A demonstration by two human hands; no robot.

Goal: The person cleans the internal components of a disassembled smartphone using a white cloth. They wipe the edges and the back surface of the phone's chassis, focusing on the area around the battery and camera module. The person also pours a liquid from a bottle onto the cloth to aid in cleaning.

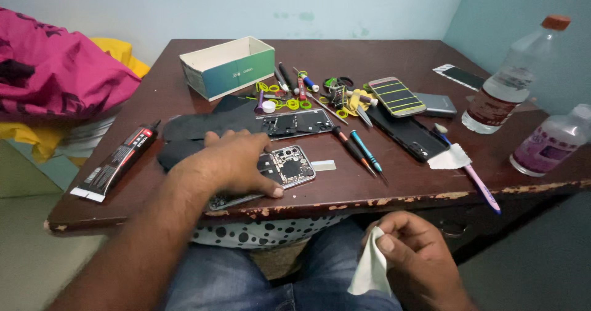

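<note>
Opened phone (284, 168) lies at the near edge of the desk (406, 188), back off, boards exposed, so disassembly is done; a second stripped frame (295, 123) lies just behind. Left hand (237, 163) rests flat on it, fingers spread, pinning rather than gripping. Right hand (415, 255), below the desk edge, pinches a white cloth (371, 268); wiping looks not yet started.

Two plastic bottles (508, 80) stand far right, two screwdrivers (360, 151) lie mid-table, one box (228, 67) far left, one glue tube (117, 161) near left.

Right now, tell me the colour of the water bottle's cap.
Orange-red cap on the clear bottle, seen in the head view.
</note>
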